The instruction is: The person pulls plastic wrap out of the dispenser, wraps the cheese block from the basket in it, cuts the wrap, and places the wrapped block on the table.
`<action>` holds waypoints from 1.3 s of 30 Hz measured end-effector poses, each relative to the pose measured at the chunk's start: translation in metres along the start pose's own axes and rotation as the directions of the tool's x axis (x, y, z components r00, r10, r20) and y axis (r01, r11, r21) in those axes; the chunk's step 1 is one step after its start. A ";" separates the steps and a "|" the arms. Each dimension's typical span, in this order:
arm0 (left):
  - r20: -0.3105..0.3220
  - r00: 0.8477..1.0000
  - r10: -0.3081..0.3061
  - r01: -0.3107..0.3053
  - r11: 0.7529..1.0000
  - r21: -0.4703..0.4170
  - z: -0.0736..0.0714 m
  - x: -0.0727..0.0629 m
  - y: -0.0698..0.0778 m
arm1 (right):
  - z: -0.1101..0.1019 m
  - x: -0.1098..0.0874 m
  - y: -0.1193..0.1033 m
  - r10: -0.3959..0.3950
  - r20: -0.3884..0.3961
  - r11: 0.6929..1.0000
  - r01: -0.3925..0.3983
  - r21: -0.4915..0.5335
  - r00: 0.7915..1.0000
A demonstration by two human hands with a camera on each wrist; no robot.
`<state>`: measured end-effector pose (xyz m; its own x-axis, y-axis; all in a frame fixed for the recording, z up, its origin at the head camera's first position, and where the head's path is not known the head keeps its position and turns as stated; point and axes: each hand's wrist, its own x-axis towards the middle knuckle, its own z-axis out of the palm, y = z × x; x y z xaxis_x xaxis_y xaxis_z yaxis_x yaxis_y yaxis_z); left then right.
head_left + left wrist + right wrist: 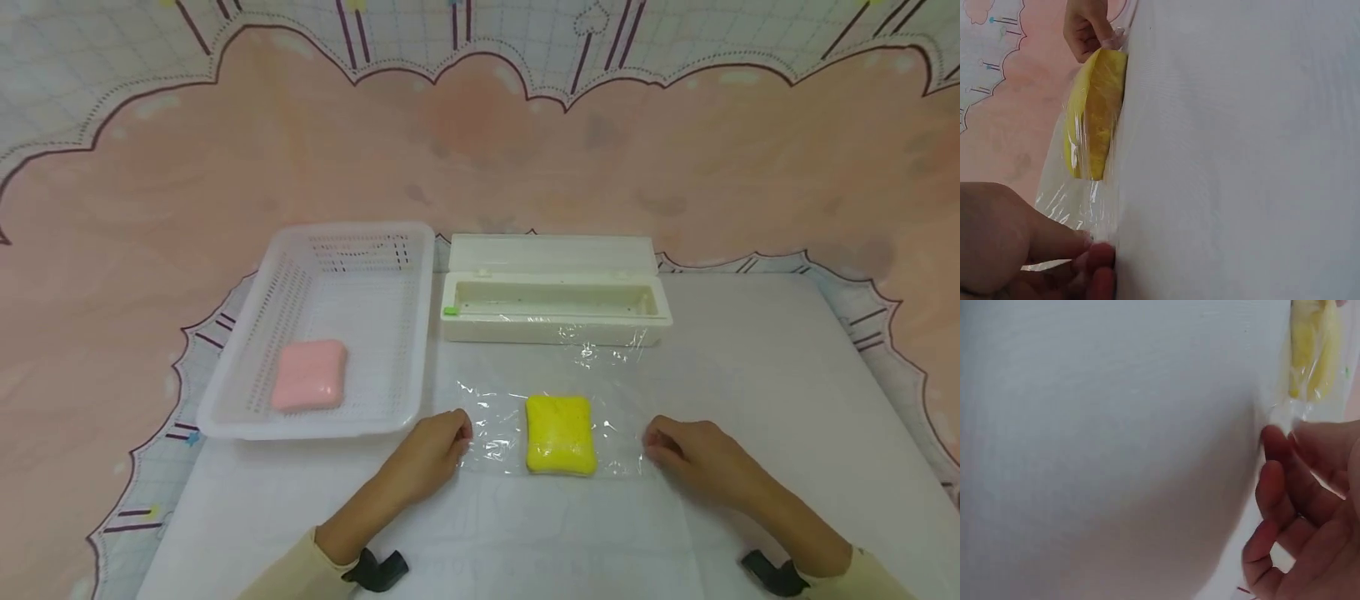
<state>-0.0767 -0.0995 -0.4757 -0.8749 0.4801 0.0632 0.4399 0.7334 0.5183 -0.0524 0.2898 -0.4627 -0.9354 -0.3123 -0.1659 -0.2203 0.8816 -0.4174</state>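
Observation:
A yellow pillow-shaped block (561, 435) lies on the white cloth under clear plastic wrap (495, 433), which clings over its sides in the left wrist view. My left hand (435, 450) pinches the film's left edge between thumb and fingers. At the opposite edge, my right hand (693, 454) pinches the film with its thumb and index finger, its other fingers loosely curled. The film stretches back toward a cream wrap dispenser box (555, 330), whose lid (553, 252) is raised.
A white perforated basket (375, 333) stands to the left, close to the left hand. Inside it sits a pink rounded block (309, 375). A small green piece (451, 311) is on the dispenser's front left edge. A patterned peach cloth (525, 158) extends behind.

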 end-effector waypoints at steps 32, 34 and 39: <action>0.256 0.940 0.224 -0.321 0.833 0.451 0.031 -0.003 0.066 | 0.027 0.000 -0.054 -0.523 -0.029 0.762 0.452 -0.463 0.852; 0.237 0.942 0.236 -0.321 0.842 0.434 0.031 0.002 0.064 | 0.025 0.005 -0.055 -0.542 -0.038 0.760 0.471 -0.448 0.839; 0.156 0.932 0.328 -0.363 0.837 0.410 0.028 0.017 0.061 | 0.024 0.016 -0.059 -0.558 -0.072 0.779 0.493 -0.388 0.826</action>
<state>-0.0590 -0.0334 -0.4671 -0.6393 0.7629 0.0960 0.7688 0.6366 0.0609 -0.0480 0.2245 -0.4622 -0.6699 -0.7250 0.1602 -0.7397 0.6702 -0.0604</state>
